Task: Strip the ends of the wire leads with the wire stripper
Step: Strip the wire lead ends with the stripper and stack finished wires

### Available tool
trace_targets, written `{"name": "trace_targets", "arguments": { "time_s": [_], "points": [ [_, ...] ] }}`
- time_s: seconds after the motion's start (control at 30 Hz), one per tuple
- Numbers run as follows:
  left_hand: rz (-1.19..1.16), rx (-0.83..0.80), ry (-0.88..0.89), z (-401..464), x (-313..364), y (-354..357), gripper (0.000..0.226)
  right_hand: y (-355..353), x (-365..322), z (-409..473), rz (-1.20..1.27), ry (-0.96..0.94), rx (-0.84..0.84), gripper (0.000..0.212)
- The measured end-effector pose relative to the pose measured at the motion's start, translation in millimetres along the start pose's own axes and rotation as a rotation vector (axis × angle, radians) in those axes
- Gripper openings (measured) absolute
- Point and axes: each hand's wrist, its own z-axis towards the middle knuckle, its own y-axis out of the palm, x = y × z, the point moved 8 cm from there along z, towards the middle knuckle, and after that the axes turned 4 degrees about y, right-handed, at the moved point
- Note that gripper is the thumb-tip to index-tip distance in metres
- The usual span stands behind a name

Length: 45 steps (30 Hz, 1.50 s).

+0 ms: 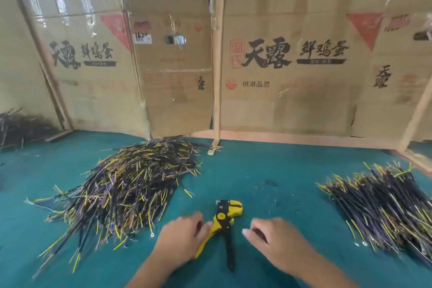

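Your wire stripper (225, 224), yellow and black, lies on the green table (268, 170) at lower centre, jaws pointing up-frame. Your left hand (181, 236) rests beside its yellow handle, fingers loosely curled and touching it; whether they actually grip is hard to tell. Your right hand (275, 241) hovers just right of it, fingers loosely bent, holding nothing. A large wire pile (131, 184) sits left; another wire pile (383, 203) is cut off at the right edge. Cardboard panels (287, 58) stand behind.

yellow-black wire stripper (226, 224) (flat), wire leads (131, 184) heaped
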Motion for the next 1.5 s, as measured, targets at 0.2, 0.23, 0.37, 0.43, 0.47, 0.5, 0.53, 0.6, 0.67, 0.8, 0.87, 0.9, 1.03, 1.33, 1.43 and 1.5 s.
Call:
{"name": "trace_targets", "arguments": {
  "time_s": [0.2,0.23,0.37,0.43,0.47,0.5,0.53,0.6,0.67,0.8,0.87,0.9,1.03,1.33,1.43,1.5],
  "points": [
    [0.041,-0.188,0.200,39.1,15.6,12.4,0.045,25.3,-6.7,45.4,-0.101,-0.139,0.068,0.051],
    [0.050,-0.190,0.235,42.1,16.5,13.1,0.046,28.1,-2.0,46.7,-0.093,-0.130,0.075,0.052],
    [-0.026,-0.128,0.301,44.1,17.0,19.9,0.045,30.5,3.4,46.9,-0.017,-0.146,0.082,0.058],
    [-0.085,-0.110,0.326,45.7,21.2,20.1,0.046,30.4,4.2,48.2,0.013,-0.127,0.064,0.061],
    [-0.095,-0.110,0.347,46.8,24.9,19.0,0.046,30.7,4.6,48.7,0.016,-0.119,0.052,0.064],
    [-0.104,-0.112,0.368,48.1,28.5,18.4,0.046,30.6,4.7,49.5,0.016,-0.111,0.041,0.069],
    [-0.126,-0.128,0.379,48.7,30.5,17.9,0.043,30.4,4.7,50.4,0.019,-0.099,0.030,0.073],
    [-0.161,-0.161,0.398,48.0,32.5,18.2,0.037,29.8,4.8,51.4,0.019,-0.066,0.012,0.077],
    [-0.152,-0.180,0.428,45.1,38.5,18.3,0.032,27.4,4.7,50.5,-0.001,-0.022,0.011,0.077],
    [-0.224,-0.246,0.430,43.7,49.0,17.6,0.014,20.5,2.3,47.2,-0.081,0.076,-0.018,0.074],
    [-0.318,-0.391,0.401,43.6,49.9,18.5,0.020,23.4,0.0,45.1,-0.146,0.107,-0.088,0.075],
    [-0.340,-0.462,0.398,43.8,50.9,17.1,0.020,25.6,-0.3,44.2,-0.178,0.125,-0.127,0.076],
    [-0.200,-0.182,0.384,77.4,28.7,-36.5,0.013,25.4,3.0,42.3,-0.194,0.210,-0.172,0.071],
    [0.606,0.049,-0.041,164.6,-71.3,-93.0,0.024,17.5,3.4,48.7,-0.202,0.171,-0.107,0.051],
    [0.734,-0.059,0.050,166.8,-71.9,-73.7,0.033,27.5,7.1,49.0,-0.240,0.155,-0.185,0.079],
    [0.792,-0.095,0.128,163.7,-66.6,-62.9,0.031,28.8,8.4,50.7,-0.233,0.145,-0.199,0.079]
  ]
}}
